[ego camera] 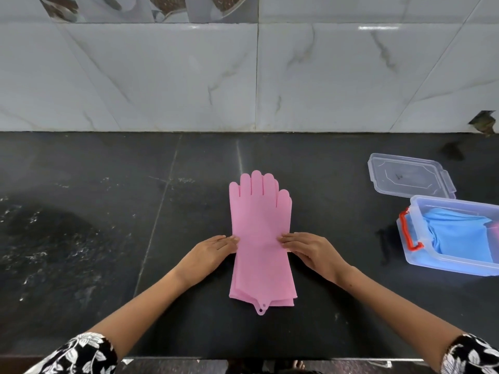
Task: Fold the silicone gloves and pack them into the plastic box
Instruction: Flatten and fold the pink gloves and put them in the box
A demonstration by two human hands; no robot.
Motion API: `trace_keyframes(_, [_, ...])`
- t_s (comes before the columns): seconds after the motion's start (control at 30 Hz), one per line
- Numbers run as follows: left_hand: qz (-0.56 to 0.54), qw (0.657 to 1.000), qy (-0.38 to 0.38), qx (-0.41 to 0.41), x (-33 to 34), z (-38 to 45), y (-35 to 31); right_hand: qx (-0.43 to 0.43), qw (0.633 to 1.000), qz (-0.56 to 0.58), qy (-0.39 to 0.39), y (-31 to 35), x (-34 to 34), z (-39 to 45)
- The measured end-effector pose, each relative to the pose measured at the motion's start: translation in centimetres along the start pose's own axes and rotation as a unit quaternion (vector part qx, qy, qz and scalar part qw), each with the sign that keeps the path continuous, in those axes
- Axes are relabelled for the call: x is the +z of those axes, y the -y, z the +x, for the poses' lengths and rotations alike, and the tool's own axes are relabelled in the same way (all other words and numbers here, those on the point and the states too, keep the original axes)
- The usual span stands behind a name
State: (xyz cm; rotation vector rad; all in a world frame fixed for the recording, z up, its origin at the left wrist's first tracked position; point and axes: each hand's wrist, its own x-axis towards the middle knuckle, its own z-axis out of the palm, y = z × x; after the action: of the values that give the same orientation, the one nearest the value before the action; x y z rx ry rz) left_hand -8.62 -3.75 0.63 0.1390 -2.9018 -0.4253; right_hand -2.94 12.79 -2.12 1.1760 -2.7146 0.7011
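Note:
A pair of pink silicone gloves [260,225] lies stacked flat on the black counter, fingers pointing away from me, cuffs with a hanging tab near me. My left hand [209,252] rests with straight fingers on the gloves' left edge at mid-length. My right hand [307,248] lies flat with its fingertips on the right edge opposite. The clear plastic box [448,263] with a red latch stands at the right and holds folded blue gloves [459,236].
The box's clear lid [410,176] lies behind the box at the right. A tiled wall [243,76] rises behind the black stone counter [108,211]. The counter's front edge runs just below my forearms.

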Motion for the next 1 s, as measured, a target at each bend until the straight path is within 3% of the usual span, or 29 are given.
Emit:
trace_keyframes(0.03, [0.0, 0.999, 0.038, 0.007, -0.6, -1.1, 1.2, 0.021, 0.999, 0.025, -0.012, 0.1, 0.1, 0.0])
trace_keyframes(0.1, [-0.05, 0.997, -0.014, 0.056, -0.3, -3.8, 5.7, 0.097, 0.989, 0.102, -0.045, 0.4, 0.1, 0.1])
trace_keyframes(0.17, [-0.251, 0.967, 0.04, 0.03, -1.8, -7.6, 10.4, 0.197, 0.959, 0.186, -0.087, 0.7, 0.0, 0.9])
trace_keyframes(0.27, [-0.349, 0.93, 0.053, -0.105, -3.0, -8.0, 10.9, 0.35, 0.897, 0.247, -0.109, 0.6, -0.4, 2.9])
trace_keyframes(0.37, [-0.38, 0.892, 0.102, -0.223, -3.2, -6.1, 8.3, 0.437, 0.848, 0.287, -0.081, 0.7, -0.7, 3.9])
trace_keyframes(0.47, [-0.363, 0.89, 0.109, -0.254, -3.3, -6.4, 8.7, 0.456, 0.844, 0.27, -0.084, 1.2, -0.7, 4.0])
trace_keyframes(0.6, [-0.31, 0.922, 0.076, -0.22, -3.2, -7.1, 7.4, 0.452, 0.86, 0.215, -0.097, 2.0, -0.5, 3.5])
trace_keyframes(0.8, [-0.278, 0.931, 0.071, -0.225, -3.4, -7.0, 6.9, 0.429, 0.886, 0.155, -0.08, 2.5, -0.9, 3.7])
trace_keyframes(1.0, [-0.268, 0.933, 0.094, -0.222, -3.6, -6.4, 7.1, 0.356, 0.906, 0.226, 0.031, 0.8, -3.9, 5.8])
